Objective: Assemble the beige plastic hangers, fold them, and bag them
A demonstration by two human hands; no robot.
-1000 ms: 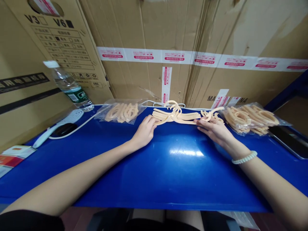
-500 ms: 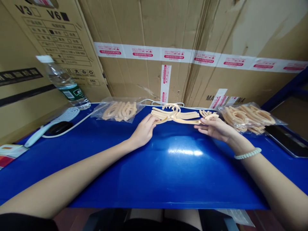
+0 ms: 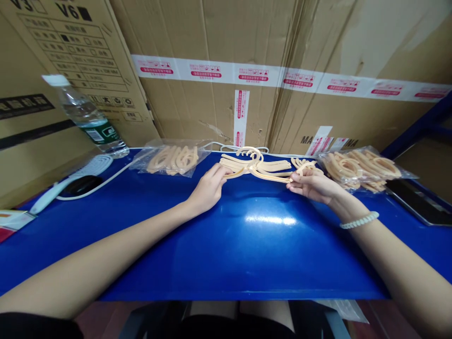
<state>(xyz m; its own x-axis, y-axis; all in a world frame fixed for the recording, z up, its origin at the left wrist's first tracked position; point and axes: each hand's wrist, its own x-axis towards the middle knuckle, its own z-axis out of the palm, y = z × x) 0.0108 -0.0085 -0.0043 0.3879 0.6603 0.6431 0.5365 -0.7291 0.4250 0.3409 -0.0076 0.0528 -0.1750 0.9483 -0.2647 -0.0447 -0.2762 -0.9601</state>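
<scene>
A stack of small cream plastic hangers (image 3: 259, 165) lies at the back of the blue table (image 3: 226, 245). My left hand (image 3: 206, 188) pinches the left end of the nearest hanger. My right hand (image 3: 312, 184) pinches its right end, fingers curled round the tip. A few loose cream hooks (image 3: 304, 163) lie just behind my right hand. A white bead bracelet (image 3: 359, 220) circles my right wrist.
Clear bags of cream parts lie left (image 3: 173, 157) and right (image 3: 363, 167) of the stack. A water bottle (image 3: 86, 117), a white brush (image 3: 70, 181) and a black object (image 3: 80, 184) sit at the left. A dark tablet (image 3: 418, 201) lies at the right. Cardboard boxes (image 3: 247, 70) wall the back.
My right hand has drawn in from flat on the table to a pinch on the hanger's right end. The left hand stays at the left end. The view tilted up slightly.
</scene>
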